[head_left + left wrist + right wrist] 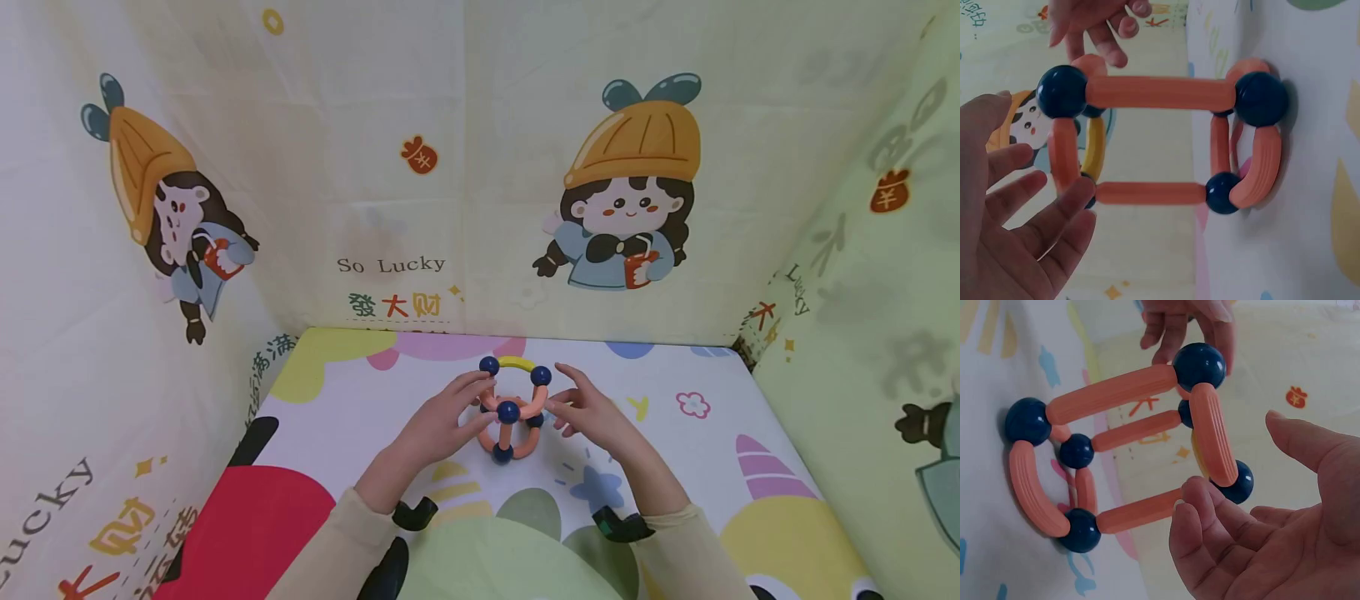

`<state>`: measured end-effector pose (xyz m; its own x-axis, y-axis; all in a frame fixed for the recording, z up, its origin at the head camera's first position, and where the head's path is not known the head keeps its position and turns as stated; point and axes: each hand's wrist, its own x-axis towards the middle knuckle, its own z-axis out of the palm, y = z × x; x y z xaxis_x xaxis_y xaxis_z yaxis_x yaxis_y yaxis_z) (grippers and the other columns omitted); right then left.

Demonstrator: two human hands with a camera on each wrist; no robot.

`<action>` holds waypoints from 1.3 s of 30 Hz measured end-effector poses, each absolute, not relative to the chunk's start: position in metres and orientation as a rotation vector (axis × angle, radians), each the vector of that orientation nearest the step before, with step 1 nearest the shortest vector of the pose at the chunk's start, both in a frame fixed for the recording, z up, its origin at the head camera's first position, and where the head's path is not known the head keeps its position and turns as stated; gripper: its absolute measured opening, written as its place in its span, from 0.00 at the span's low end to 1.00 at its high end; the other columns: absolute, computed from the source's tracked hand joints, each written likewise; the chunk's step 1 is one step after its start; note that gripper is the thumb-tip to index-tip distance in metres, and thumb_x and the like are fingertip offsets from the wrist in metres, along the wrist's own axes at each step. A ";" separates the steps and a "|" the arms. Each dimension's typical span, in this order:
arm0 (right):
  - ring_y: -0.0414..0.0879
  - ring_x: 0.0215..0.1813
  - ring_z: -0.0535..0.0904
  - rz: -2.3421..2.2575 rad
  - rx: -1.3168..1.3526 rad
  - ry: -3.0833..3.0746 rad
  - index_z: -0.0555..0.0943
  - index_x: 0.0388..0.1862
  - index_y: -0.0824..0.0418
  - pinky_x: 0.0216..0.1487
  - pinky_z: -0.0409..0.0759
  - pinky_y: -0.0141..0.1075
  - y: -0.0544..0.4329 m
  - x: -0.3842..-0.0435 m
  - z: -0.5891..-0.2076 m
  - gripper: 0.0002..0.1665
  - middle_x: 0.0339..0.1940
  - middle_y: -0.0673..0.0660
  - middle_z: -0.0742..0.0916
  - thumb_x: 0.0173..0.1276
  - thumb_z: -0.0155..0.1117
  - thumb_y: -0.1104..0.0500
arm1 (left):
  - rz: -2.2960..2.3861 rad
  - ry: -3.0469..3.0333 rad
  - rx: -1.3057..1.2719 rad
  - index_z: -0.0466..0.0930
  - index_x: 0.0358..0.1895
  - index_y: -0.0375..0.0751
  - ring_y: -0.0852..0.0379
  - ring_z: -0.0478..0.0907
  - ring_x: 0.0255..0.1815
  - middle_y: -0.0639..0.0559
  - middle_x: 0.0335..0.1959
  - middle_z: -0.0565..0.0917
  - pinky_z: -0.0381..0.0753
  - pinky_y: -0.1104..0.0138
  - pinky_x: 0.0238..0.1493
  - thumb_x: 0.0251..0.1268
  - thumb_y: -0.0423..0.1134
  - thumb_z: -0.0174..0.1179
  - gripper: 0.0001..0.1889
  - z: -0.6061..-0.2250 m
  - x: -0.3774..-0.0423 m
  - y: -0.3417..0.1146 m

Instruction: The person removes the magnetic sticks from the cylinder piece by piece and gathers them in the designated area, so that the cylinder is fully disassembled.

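A frame of magnetic rods and balls stands upright on the patterned table. Its dark blue balls [508, 412] join straight salmon uprights [1160, 92] to curved salmon rods [1038, 489] at top and bottom, and one curved yellow rod [516, 363] lies on the far side of the top ring. At the frame's left is my left hand [442, 421], its fingers spread and loosely bent, fingertips right at the upper balls and rod. My right hand [596, 417] is on the other side, palm toward the frame, with relaxed fingertips close to the upper curved rod. Neither hand grips it.
The table cover [450, 383] bears printed shapes, among them a red patch [247, 517] at left. Cream cloth walls [495, 208] with cartoon figures rise at the back and both sides. Dark straps [622, 525] circle both wrists.
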<state>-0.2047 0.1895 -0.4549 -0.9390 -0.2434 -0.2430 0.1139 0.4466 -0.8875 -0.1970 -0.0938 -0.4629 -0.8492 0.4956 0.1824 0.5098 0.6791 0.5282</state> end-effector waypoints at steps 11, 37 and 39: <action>0.59 0.42 0.82 -1.496 -0.130 2.232 0.47 0.80 0.43 0.42 0.82 0.40 0.180 -0.216 -0.457 0.49 0.50 0.67 0.85 0.69 0.64 0.45 | -1.002 -2.862 -0.943 0.68 0.72 0.56 0.54 0.68 0.72 0.58 0.76 0.64 0.79 0.55 0.60 0.72 0.56 0.55 0.28 -0.474 -0.198 -0.082; 0.49 0.32 0.77 -1.669 -0.068 2.111 0.50 0.79 0.42 0.42 0.77 0.39 0.170 -0.221 -0.463 0.49 0.36 0.56 0.82 0.68 0.66 0.58 | -1.163 -2.751 -1.008 0.77 0.62 0.62 0.68 0.79 0.50 0.67 0.54 0.80 0.82 0.66 0.53 0.67 0.48 0.63 0.20 -0.483 -0.207 -0.075; 0.49 0.32 0.77 -1.662 -0.076 2.125 0.49 0.80 0.43 0.42 0.77 0.40 0.170 -0.222 -0.464 0.50 0.37 0.56 0.81 0.67 0.68 0.57 | -1.150 -2.745 -1.019 0.77 0.62 0.61 0.67 0.79 0.50 0.66 0.55 0.80 0.83 0.65 0.53 0.68 0.47 0.63 0.20 -0.482 -0.206 -0.075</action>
<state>-0.2216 0.1698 -0.4639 -0.9019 -0.3062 -0.3046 0.2218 0.2766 -0.9350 -0.2065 -0.0749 -0.4821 -0.7903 0.5668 0.2327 0.5634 0.5229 0.6397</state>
